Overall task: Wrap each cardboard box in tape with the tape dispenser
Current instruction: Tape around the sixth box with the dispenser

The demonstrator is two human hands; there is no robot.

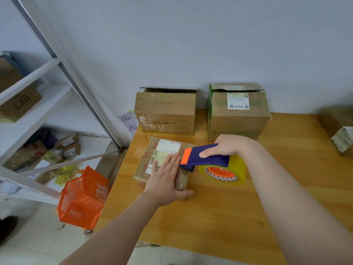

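A small flat cardboard box (150, 159) with a white shipping label lies on the wooden table (219, 217). My left hand (164, 180) presses flat on its top, fingers straight, thumb against its near right corner. My right hand (227, 146) grips the purple and orange tape dispenser (206, 157), which carries a clear yellowish tape roll (223, 171). The dispenser's orange front edge sits at the box's right side, beside my left fingertips.
Two larger cardboard boxes stand at the back against the wall: a plain one (166, 111) and a green-printed one (236, 113). More parcels (342, 140) sit at the table's right edge. A metal shelf (57, 119) with packages and an orange bag (84, 197) stand left.
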